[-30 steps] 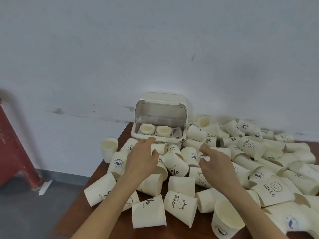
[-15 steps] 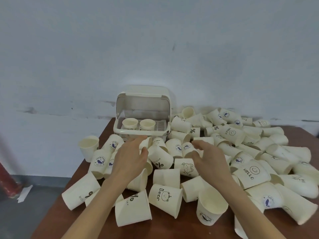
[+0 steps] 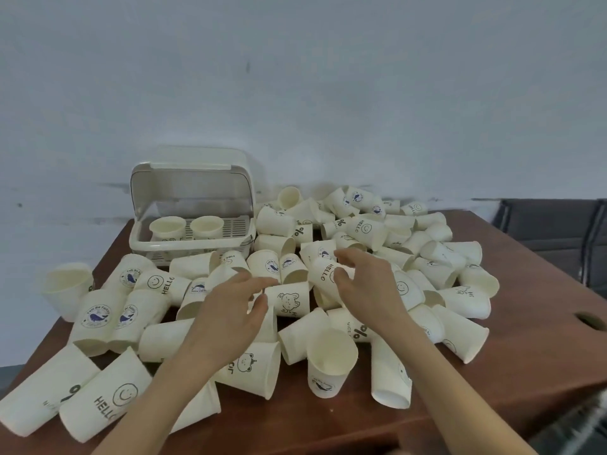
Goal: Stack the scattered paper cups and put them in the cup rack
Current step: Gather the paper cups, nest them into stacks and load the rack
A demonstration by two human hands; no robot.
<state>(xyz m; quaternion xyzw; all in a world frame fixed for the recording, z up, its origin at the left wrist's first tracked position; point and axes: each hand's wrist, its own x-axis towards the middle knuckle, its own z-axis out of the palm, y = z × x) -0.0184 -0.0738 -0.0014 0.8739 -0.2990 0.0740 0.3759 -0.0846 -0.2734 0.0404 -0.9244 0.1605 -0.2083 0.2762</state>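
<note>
Paper cups [image 3: 328,290]: cream, printed, mostly toppled, scattered across centre. Cup rack [image 3: 192,218]: cream, lid open, far left, holding two upright cups.

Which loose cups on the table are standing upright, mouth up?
Two: the whale-print cup in front of the right hand, and the cup at the table's far left edge. The others lie tipped over.
</note>
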